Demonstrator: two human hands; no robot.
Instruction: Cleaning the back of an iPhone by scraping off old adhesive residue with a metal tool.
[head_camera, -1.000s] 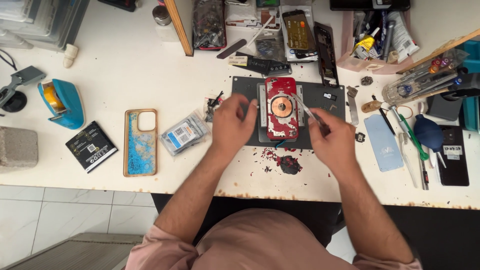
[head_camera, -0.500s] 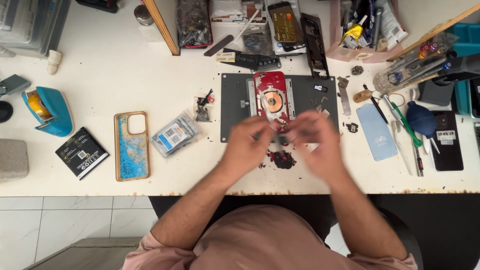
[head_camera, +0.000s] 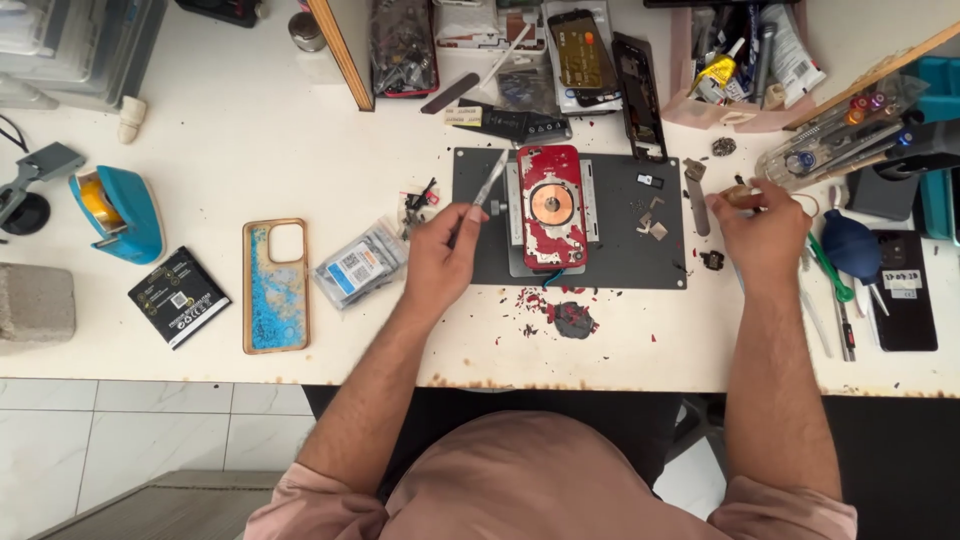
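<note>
Gripping a slim silver metal tool (head_camera: 489, 187), left hand (head_camera: 440, 255) clamped beside the red-backed phone (head_camera: 550, 205) on a grey mat (head_camera: 620, 255), right hand (head_camera: 762, 225) pinching a small brown object (head_camera: 738, 195) farther right, white worktop (head_camera: 250, 120).

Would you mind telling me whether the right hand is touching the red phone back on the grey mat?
Apart. The head view shows the right hand at the mat's right edge, with bare grey mat between it and the red phone back.

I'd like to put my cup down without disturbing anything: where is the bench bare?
Bare tabletop lies between the blue tape dispenser and the wooden strip. Crowded around the grey mat and right hand.
</note>
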